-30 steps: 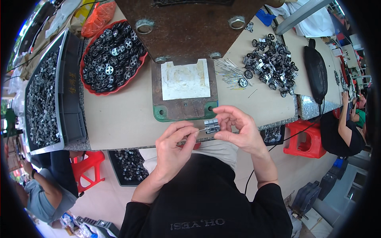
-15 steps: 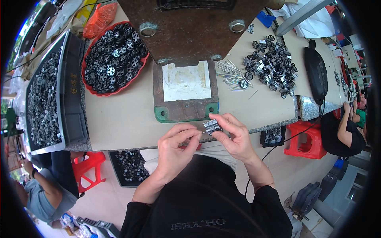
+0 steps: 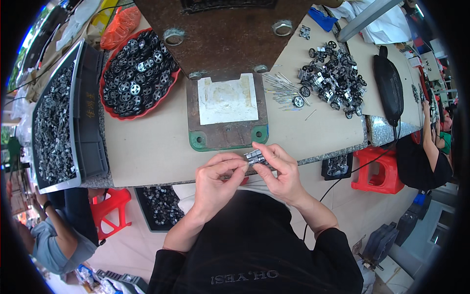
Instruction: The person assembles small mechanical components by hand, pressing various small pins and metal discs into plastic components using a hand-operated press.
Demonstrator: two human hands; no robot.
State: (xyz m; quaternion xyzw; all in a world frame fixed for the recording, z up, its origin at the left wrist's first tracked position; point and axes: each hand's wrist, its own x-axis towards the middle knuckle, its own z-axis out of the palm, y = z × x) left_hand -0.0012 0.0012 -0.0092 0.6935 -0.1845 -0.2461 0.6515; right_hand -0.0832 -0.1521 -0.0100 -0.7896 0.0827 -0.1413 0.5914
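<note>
In front of my body, just over the table's near edge, my right hand [image 3: 283, 177] pinches a small grey-and-black plastic toy chassis [image 3: 255, 157] between thumb and fingers. My left hand [image 3: 219, 180] is closed in a pinch at the chassis's left end, its fingertips against it. The thin metal axle it holds is almost wholly hidden by the fingers now. Beyond the hands stands a press with a white plate [image 3: 228, 105] on its green-edged base [image 3: 226, 141].
A red tray [image 3: 125, 117] of black toy wheels lies left, beside a grey bin [image 3: 90, 117] of small parts. Metal rods [image 3: 284, 90] and a heap of wheeled chassis [image 3: 333, 78] lie right. A black pouch [image 3: 389, 88] is farther right. Co-workers sit at both sides.
My right hand has brought the chassis slightly left, up against my left fingertips. The axle that showed between the hands has gone from sight. The view has shifted a little.
</note>
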